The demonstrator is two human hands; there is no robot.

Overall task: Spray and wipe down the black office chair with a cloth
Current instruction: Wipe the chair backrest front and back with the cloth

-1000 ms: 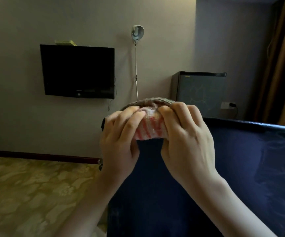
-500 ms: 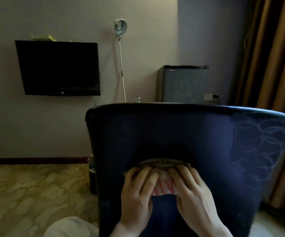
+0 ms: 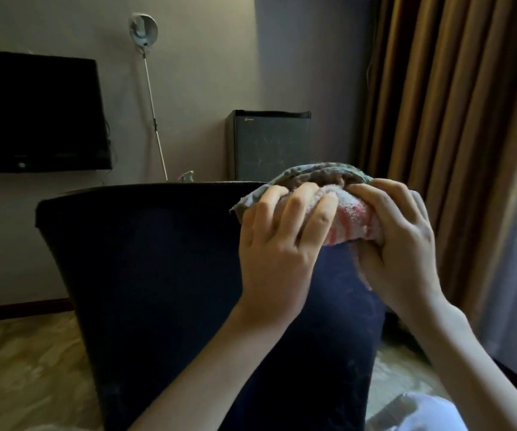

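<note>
The black office chair's backrest (image 3: 157, 275) fills the middle of the view, its back facing me. A bunched cloth (image 3: 350, 219), grey-brown with pink and red stripes, lies over the backrest's top right corner. My left hand (image 3: 279, 244) presses on the cloth's left part with its fingers spread over it. My right hand (image 3: 397, 241) grips the cloth's right part, fingers curled over the top. A spray bottle's tip (image 3: 188, 175) peeks just above the backrest's top edge.
A black TV (image 3: 36, 113) hangs on the wall at left. A thin pole with a round head (image 3: 151, 98) leans against the wall. A small dark fridge (image 3: 268, 144) stands behind the chair. Brown curtains (image 3: 443, 119) hang at right. Patterned carpet (image 3: 24, 368) covers the floor.
Both hands slid the cloth from the top left corner down the middle of the backrest, then up to its top right corner. The view shifted right.
</note>
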